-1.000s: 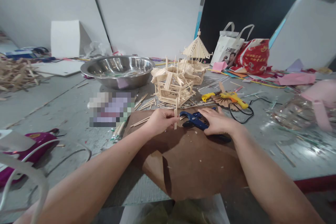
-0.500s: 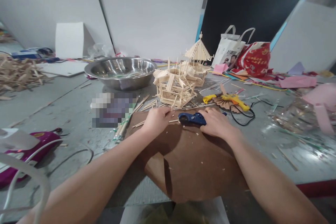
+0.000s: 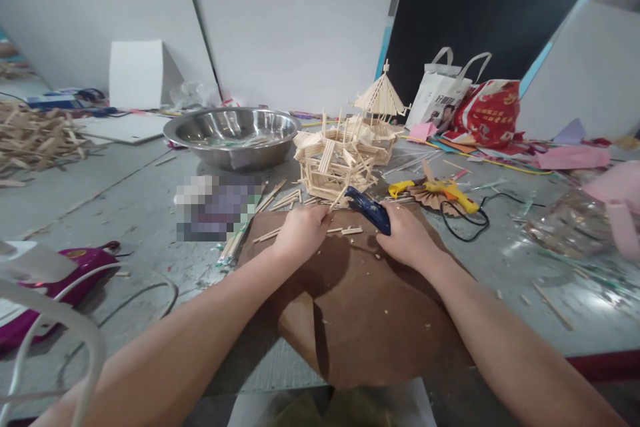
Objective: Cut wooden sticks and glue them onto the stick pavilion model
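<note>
My left hand (image 3: 301,231) rests on the brown board (image 3: 360,300) and pinches a thin wooden stick (image 3: 336,201) that slants up toward the blue cutter. My right hand (image 3: 407,233) is closed around the blue cutter (image 3: 369,208), its head raised and touching the stick's upper end. A short cut stick piece (image 3: 351,231) lies on the board between the hands. Just behind them stands a model house of wooden sticks (image 3: 333,161), with a roofed stick pavilion (image 3: 379,107) farther back.
A steel bowl (image 3: 233,135) sits back left. A yellow glue gun (image 3: 434,188) with a black cord lies right of the model. Loose sticks (image 3: 35,137) pile at far left, bags (image 3: 487,112) at back right, a magenta device (image 3: 75,265) and white hoop at near left.
The stick went from upright to lying on the board, then slanted up. The cutter was lifted off the board and tilted up to the stick's end. A cut piece now lies on the board.
</note>
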`<state>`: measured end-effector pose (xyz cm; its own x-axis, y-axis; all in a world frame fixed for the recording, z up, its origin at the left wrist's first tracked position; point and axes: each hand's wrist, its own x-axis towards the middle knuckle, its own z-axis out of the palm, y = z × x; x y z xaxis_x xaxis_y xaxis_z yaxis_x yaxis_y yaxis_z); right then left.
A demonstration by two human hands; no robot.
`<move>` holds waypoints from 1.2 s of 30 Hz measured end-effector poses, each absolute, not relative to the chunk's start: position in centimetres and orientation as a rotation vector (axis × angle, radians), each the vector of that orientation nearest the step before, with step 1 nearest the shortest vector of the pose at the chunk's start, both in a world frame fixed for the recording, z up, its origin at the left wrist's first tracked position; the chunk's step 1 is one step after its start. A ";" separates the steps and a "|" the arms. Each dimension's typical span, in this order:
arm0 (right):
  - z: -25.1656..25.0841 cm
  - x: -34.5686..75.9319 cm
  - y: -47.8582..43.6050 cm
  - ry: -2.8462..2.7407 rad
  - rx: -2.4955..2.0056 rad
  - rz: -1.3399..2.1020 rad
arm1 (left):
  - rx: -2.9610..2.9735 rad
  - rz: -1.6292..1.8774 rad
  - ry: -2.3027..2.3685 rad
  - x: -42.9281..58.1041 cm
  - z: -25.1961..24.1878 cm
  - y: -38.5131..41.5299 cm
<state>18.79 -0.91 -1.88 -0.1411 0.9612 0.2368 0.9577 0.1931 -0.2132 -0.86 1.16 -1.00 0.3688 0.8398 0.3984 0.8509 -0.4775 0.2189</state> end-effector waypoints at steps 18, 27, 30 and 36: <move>-2.0 17.1 -2.1 -2.208 -1.718 -0.105 | -2.523 -0.409 -1.418 -0.2 -1.2 0.4; -2.0 17.0 -2.1 -2.206 -1.749 -0.103 | -2.535 -0.391 -1.373 -0.2 -1.4 0.5; -2.0 17.0 -2.1 -2.205 -1.745 -0.141 | -2.553 -0.391 -1.362 -0.1 -1.4 0.5; -1.8 16.7 -2.2 -2.215 -1.804 -0.081 | -2.580 -0.408 -1.428 -0.1 -1.1 0.3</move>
